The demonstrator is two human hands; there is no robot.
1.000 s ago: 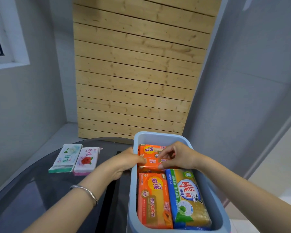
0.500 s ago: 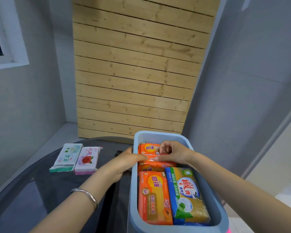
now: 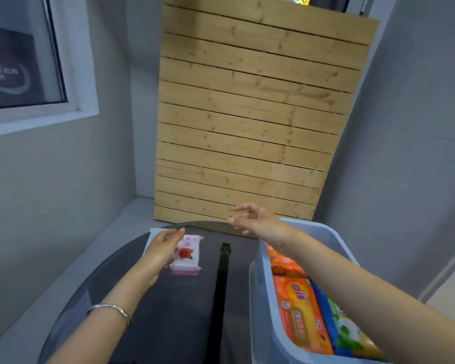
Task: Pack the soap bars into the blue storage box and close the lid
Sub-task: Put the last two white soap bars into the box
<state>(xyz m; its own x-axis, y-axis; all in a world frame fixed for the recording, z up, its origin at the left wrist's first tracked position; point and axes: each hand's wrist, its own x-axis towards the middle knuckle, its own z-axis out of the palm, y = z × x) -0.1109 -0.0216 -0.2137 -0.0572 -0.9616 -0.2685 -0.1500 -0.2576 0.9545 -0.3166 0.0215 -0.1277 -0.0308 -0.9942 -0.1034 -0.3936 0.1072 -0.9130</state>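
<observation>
Both hands have left the blue storage box (image 3: 263, 298), where a moment ago they were settling an orange soap pack at its far end; the view has swung left with them. Now the left hand (image 3: 160, 252) reaches over the two soap bars on the dark glass worktop (image 3: 184, 319), and the right hand (image 3: 255, 219) hangs in the air above the worktop's far edge, just left of the box's far corner.

Packing looks well along, by my reading. Inside the box lie an orange soap pack (image 3: 283, 261) at the far end, a larger orange pack (image 3: 300, 311) and a blue-and-green pack (image 3: 350, 334) side by side nearer the camera. Two bars remain outside: the pink rose-printed soap bar (image 3: 188, 254) and a pale one mostly hidden under the left hand, only its corner showing. No lid is in view, so closing is yet to come.

Left grip: fingers (image 3: 177, 232) loosely spread and flat, lying over the pale bar and touching or nearly touching the pink one; nothing is clasped. Right grip: fingers loosely curled and apart, empty.
</observation>
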